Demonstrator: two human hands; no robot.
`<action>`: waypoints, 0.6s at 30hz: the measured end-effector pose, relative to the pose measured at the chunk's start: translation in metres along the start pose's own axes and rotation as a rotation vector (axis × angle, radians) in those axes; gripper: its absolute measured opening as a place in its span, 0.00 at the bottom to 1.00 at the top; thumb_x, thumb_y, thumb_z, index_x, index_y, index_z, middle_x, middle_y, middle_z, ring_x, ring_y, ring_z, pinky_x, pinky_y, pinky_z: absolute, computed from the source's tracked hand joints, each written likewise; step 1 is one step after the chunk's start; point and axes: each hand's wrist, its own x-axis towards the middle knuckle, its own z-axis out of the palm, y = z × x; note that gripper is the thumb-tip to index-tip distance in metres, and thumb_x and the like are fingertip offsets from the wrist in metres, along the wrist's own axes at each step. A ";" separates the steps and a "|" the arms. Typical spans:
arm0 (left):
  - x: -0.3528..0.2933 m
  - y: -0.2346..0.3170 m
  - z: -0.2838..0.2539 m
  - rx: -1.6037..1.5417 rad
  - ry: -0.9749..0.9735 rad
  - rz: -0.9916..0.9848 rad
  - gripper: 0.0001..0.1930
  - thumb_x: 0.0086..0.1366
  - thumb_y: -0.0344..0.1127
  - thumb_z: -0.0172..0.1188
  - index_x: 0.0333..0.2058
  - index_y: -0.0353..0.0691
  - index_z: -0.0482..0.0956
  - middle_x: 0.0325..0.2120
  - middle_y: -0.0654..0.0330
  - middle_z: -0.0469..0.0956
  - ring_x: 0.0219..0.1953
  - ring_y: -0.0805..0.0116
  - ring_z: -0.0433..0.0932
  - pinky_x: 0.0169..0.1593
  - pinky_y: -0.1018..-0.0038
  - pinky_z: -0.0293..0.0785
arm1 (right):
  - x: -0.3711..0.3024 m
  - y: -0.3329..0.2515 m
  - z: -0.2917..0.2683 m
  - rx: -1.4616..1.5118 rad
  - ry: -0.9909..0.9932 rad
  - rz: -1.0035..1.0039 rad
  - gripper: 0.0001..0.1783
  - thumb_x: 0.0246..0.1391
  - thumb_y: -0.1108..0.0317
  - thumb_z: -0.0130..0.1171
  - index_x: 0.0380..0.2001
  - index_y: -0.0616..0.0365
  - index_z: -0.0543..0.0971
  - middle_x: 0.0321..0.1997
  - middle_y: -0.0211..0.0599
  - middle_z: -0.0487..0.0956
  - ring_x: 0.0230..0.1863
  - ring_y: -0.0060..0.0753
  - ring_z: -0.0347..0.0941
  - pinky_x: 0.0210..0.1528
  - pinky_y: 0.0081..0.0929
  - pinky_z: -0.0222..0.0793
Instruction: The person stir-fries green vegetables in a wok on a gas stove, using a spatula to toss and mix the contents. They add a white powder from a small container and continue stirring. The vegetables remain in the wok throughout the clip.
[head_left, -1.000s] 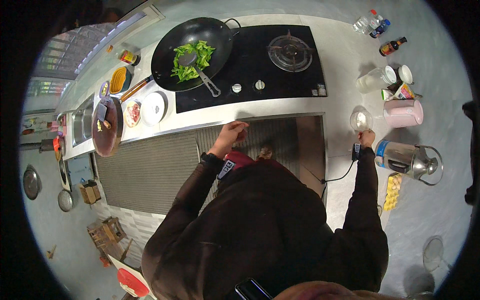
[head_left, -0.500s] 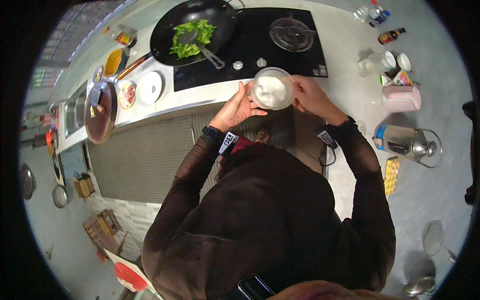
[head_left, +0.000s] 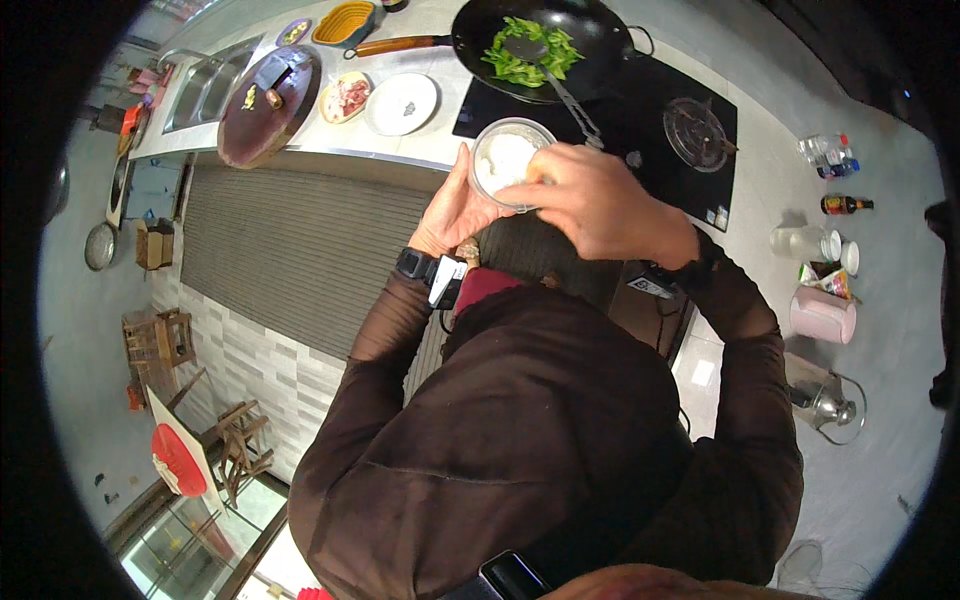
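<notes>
My left hand (head_left: 458, 212) holds a clear round tub (head_left: 481, 142) of white powder or grains (head_left: 505, 158) in front of the stove's front edge. Over the tub's right side is my right hand (head_left: 612, 212), its fingers bent together and reaching inside the rim. Whatever those fingers grip, if anything, is hidden. Beyond the tub, a black wok (head_left: 602, 45) rests on the black glass hob (head_left: 640, 125), with chopped green vegetables (head_left: 515, 68) in it. A spatula or ladle (head_left: 570, 97) lies in the wok, its handle leaning over the near rim.
Left of the hob are a white plate (head_left: 402, 104), a dish of sliced raw meat (head_left: 347, 97), and a round chopping board (head_left: 245, 140) bearing a cleaver (head_left: 272, 72). To the right stand a glass jar (head_left: 803, 243), a dark bottle (head_left: 846, 205), a pink canister (head_left: 823, 315) and a metal pot (head_left: 818, 398).
My right hand has moved from the tub's right side to over its opening, fingers now inside. The tub is slightly further left, and the view has turned, shifting the counter.
</notes>
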 end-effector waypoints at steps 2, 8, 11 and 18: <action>-0.004 0.018 -0.014 -0.053 -0.022 -0.009 0.35 0.73 0.63 0.37 0.68 0.44 0.57 0.65 0.51 0.64 0.65 0.53 0.66 0.63 0.51 0.69 | 0.024 -0.002 0.019 0.005 -0.059 -0.028 0.16 0.44 0.66 0.65 0.41 0.48 0.83 0.34 0.34 0.74 0.42 0.42 0.73 0.47 0.37 0.67; -0.016 0.068 -0.055 -0.151 -0.025 0.020 0.34 0.73 0.61 0.39 0.67 0.44 0.58 0.63 0.53 0.66 0.61 0.57 0.70 0.58 0.57 0.73 | 0.083 0.023 0.050 0.006 -0.007 -0.061 0.11 0.47 0.67 0.63 0.36 0.51 0.84 0.36 0.34 0.76 0.41 0.39 0.74 0.45 0.37 0.67; -0.023 0.090 -0.072 -0.143 0.025 0.040 0.33 0.73 0.61 0.41 0.66 0.44 0.59 0.61 0.55 0.68 0.57 0.60 0.72 0.54 0.62 0.75 | 0.112 0.040 0.057 0.111 0.035 -0.018 0.07 0.52 0.71 0.60 0.36 0.54 0.84 0.35 0.38 0.80 0.36 0.37 0.75 0.39 0.32 0.69; -0.027 0.132 -0.104 -0.082 0.036 -0.021 0.32 0.73 0.60 0.41 0.68 0.49 0.57 0.65 0.57 0.64 0.62 0.58 0.68 0.57 0.59 0.72 | 0.171 0.048 0.105 0.411 0.238 0.398 0.06 0.57 0.70 0.63 0.35 0.61 0.82 0.28 0.40 0.80 0.24 0.20 0.69 0.29 0.22 0.67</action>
